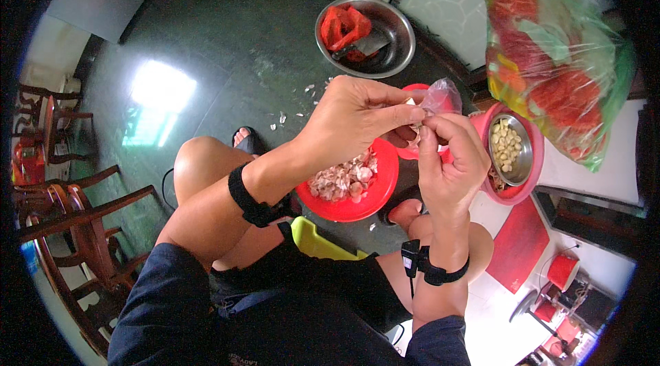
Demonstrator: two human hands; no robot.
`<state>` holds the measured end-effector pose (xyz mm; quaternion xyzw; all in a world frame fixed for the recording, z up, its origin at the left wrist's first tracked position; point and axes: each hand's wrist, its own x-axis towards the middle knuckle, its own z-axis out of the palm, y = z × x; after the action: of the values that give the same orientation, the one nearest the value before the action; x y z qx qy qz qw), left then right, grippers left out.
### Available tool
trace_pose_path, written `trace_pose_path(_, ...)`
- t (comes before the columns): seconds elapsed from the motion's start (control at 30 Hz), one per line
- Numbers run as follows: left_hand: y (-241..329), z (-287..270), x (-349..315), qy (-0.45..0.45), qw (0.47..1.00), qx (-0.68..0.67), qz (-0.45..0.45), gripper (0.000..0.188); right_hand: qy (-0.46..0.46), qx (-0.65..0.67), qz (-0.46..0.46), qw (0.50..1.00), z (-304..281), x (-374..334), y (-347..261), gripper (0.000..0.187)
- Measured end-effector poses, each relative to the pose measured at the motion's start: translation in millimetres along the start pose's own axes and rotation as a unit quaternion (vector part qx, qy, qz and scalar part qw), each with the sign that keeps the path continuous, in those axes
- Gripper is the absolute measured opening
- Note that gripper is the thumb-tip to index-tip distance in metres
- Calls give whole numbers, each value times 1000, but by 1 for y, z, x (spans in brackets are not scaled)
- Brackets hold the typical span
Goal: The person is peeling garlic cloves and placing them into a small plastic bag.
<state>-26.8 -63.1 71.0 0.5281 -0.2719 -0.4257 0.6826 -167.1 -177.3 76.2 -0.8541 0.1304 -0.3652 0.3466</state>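
Over the red bowl, my left hand (pixel 357 118) and my right hand (pixel 450 156) meet with their fingertips pinched together. Between them is a small garlic clove with papery skin (pixel 414 131), mostly hidden by the fingers. Just below my left hand, a red bowl (pixel 337 215) holds garlic cloves and loose skins (pixel 347 177). Behind the fingers stands another red container, partly covered, with a clear plastic bag (pixel 442 96) in it. To the right of my right hand, a steel bowl of peeled garlic cloves (pixel 507 142) rests in a pink basin (pixel 526 191).
A steel basin (pixel 402 36) on the floor holds a red mesh bag (pixel 344 28) and a cleaver (pixel 371 44). A green plastic bag with red mesh bags (pixel 550 63) is at the upper right. Wooden chairs (pixel 89 228) stand left. Skin scraps (pixel 280 118) litter the dark floor.
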Motion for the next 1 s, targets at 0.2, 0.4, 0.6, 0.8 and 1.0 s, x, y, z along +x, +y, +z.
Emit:
trace_pose_path(0.2,-4,-3,-3,-12,999,29,-27,26,-14,-12,11,1000,3,-6,6,15)
trace_pose_path(0.4,0,-10,-1,-111,980,-112,-123,33,-6,99,95,990,-1,-4,9,11)
trace_pose_path(0.6,1,-16,4,-162,950,-188,-189,30,1,86,95,992,-2,-4,7,8)
trace_pose_path(0.8,4,-16,3,-186,934,-164,-257,20,-15,-7,56,998,-7,-2,8,10)
trace_pose_path(1.0,2,-16,7,-150,921,-261,-247,21,81,108,125,983,-3,-1,1,14)
